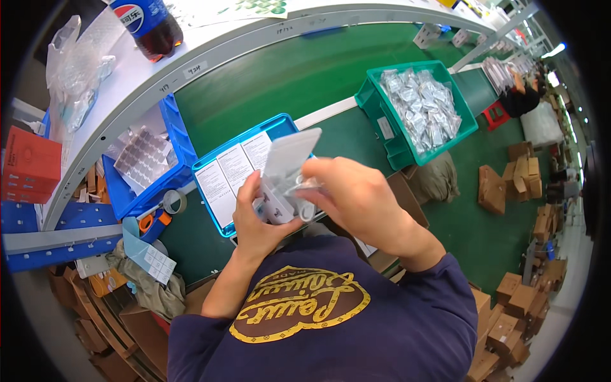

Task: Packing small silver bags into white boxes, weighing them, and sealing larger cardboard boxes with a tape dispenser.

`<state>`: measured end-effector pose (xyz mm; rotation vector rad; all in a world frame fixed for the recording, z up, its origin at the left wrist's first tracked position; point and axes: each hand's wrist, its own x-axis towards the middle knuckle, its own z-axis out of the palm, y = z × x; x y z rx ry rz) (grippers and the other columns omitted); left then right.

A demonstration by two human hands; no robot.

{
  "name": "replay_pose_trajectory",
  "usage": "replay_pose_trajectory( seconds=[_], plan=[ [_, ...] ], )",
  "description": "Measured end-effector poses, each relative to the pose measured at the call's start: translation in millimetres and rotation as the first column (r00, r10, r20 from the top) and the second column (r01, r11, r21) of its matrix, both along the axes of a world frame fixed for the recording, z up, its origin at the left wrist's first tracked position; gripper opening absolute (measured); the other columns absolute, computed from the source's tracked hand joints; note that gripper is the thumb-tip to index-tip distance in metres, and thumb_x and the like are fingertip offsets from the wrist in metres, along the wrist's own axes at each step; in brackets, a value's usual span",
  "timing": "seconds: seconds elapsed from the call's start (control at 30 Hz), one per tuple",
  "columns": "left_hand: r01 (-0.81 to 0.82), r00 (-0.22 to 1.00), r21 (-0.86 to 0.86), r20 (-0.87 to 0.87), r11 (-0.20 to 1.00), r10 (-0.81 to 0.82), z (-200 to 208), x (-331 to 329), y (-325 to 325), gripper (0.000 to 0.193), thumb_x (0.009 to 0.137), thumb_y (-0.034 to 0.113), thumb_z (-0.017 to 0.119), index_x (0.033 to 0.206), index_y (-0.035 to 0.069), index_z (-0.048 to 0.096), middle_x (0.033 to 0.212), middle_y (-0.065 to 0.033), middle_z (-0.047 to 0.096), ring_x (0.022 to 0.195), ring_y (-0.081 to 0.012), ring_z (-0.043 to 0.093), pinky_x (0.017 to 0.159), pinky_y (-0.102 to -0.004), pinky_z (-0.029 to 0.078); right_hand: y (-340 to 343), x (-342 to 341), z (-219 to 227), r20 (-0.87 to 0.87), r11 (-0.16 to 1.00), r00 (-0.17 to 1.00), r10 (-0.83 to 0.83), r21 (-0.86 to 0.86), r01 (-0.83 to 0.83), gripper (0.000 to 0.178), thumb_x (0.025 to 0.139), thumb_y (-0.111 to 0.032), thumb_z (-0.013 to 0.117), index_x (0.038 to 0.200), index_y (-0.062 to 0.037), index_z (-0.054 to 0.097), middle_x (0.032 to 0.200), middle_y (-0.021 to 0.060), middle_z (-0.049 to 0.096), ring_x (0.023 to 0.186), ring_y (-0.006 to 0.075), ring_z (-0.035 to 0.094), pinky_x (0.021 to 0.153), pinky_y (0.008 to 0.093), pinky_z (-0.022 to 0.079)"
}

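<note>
My left hand is wrapped round a small white box in front of my chest, its flap standing up. At the box's mouth, my right hand pinches a clear plastic bag. A white looped piece, perhaps a cable, shows by the bag; the fingers partly hide it. Behind the box, a blue tray holds printed white leaflets. To the right stands a green crate full of small clear bags with pale contents.
At left are a blue bin with a sticker sheet, a tape roll and an orange tool. A cola bottle and bubble wrap stand on the shelf above. Cardboard boxes and another person are at right.
</note>
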<state>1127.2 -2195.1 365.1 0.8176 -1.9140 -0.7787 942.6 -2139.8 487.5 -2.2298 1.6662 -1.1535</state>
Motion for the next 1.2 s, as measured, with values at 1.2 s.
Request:
replay_pose_trajectory(
  seconds=[1.2],
  plan=[
    [0.151,0.988,0.091,-0.049,0.984,-0.147,5.1,4.7,18.2,0.056,0.082,0.027,0.078,0.129,0.009,0.053,0.133,-0.0193,0.035,0.105,-0.0306,0.06,0.085,-0.0387,0.053,23.0,-23.9,-88.3,0.615,0.937,0.775,0.143,0.167,-0.306,0.064,0.086,-0.04,0.072,0.136,-0.0073,0.049,0.143,0.0245,0.041,0.125,0.0386,0.05,0.104,0.047,0.041]
  ],
)
